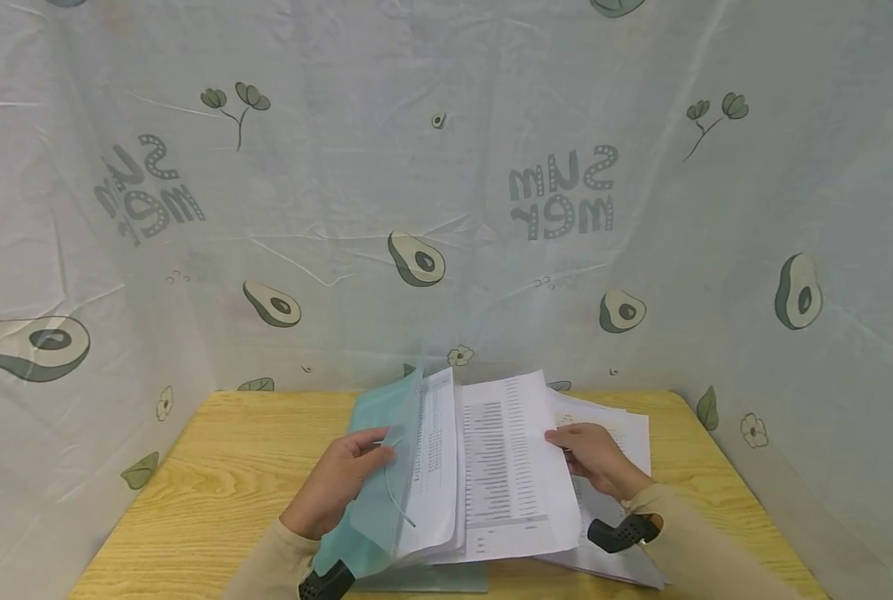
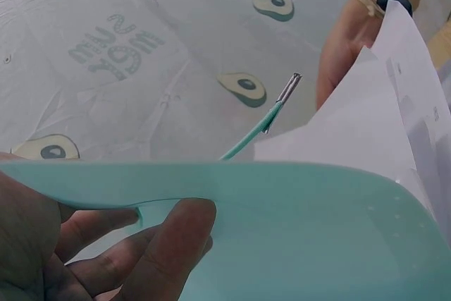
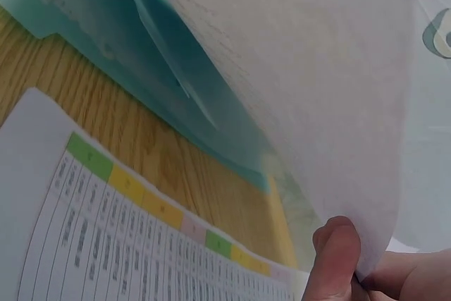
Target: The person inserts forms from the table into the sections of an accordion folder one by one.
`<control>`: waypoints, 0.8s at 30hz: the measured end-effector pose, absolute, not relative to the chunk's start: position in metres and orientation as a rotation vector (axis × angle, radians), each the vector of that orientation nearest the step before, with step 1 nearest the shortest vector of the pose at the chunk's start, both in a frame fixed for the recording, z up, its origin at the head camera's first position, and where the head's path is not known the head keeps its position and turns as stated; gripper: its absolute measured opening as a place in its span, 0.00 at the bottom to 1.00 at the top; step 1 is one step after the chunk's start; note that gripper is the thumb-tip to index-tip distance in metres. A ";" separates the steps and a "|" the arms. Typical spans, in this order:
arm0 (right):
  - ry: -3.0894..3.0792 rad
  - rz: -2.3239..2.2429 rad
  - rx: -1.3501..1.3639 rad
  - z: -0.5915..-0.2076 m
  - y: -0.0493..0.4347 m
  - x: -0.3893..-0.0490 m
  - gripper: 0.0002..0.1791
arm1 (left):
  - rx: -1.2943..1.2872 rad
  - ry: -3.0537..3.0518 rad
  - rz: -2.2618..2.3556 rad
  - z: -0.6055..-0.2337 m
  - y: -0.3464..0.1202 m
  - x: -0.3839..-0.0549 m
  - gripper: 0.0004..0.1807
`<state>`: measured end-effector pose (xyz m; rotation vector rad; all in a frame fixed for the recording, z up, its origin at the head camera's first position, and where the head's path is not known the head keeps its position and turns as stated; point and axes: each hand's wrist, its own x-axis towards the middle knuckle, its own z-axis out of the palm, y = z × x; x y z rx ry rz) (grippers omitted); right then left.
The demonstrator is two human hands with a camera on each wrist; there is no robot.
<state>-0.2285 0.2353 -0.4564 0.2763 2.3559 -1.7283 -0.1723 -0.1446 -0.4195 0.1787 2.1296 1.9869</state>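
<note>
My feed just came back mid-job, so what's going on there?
A person is handling papers over a table. The left hand pinches the cover of a teal folder, holding it raised. The right hand pinches the right edge of a printed sheet, which is lifted. More papers lie on the table to the right of the folder. A teal cord with a metal tip hangs by the cover.

From here, the rectangular teal plastic folder [image 1: 374, 517] lies left of the loose white paper stack [image 1: 632, 437], both on the round-cornered yellow wooden table [image 1: 266, 450]. Printed rectangular white paper sheets [image 1: 502, 458] spread partly above both, right of the folder's raised cover [image 2: 303, 230]. Behind hangs the whitish avocado-printed curtain [image 1: 378, 183].
</note>
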 end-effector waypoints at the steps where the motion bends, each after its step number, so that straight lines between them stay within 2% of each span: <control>1: 2.360 -1.722 0.276 -0.457 0.234 -0.229 0.23 | 0.179 2.129 1.986 -0.419 -0.145 -0.172 0.28; 15: 2.347 -1.731 0.289 -0.465 0.205 -0.234 0.21 | 0.174 2.133 1.982 -0.418 -0.144 -0.172 0.28; 24: 2.323 -1.762 0.271 -0.476 0.183 -0.236 0.16 | 0.159 2.165 1.974 -0.421 -0.142 -0.173 0.27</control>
